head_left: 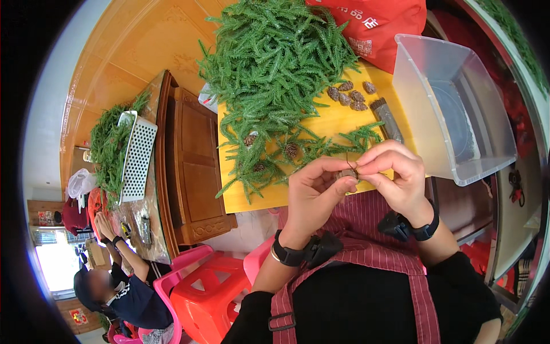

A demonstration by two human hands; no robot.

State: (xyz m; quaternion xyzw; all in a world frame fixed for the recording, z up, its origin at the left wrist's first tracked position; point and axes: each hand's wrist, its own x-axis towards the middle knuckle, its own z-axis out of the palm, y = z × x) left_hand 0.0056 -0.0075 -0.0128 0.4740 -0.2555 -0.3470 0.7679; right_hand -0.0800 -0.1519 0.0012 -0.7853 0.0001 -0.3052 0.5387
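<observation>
Just past the table's near edge, my left hand (318, 189) pinches a small brown pine cone (346, 174) between thumb and fingers. My right hand (395, 175) meets it there, its thumb and forefinger closed on a thin dark wire (348, 157) at the cone. Fingers partly cover the cone. Close beyond my hands lies a green artificial pine sprig (362, 137). Further left, a pine cone (291, 150) sits among green branches. A bundle of dark thin wires (387, 119) lies on the yellow tabletop (335, 123), beside several loose pine cones (356, 96).
A large heap of green branches (275, 57) covers the table's far left. On the right stands a clear plastic bin (458, 109), with a red bag (378, 28) behind it. A red stool (209, 298) is at lower left. Another person (134, 292) works at a side table holding a white basket (137, 160).
</observation>
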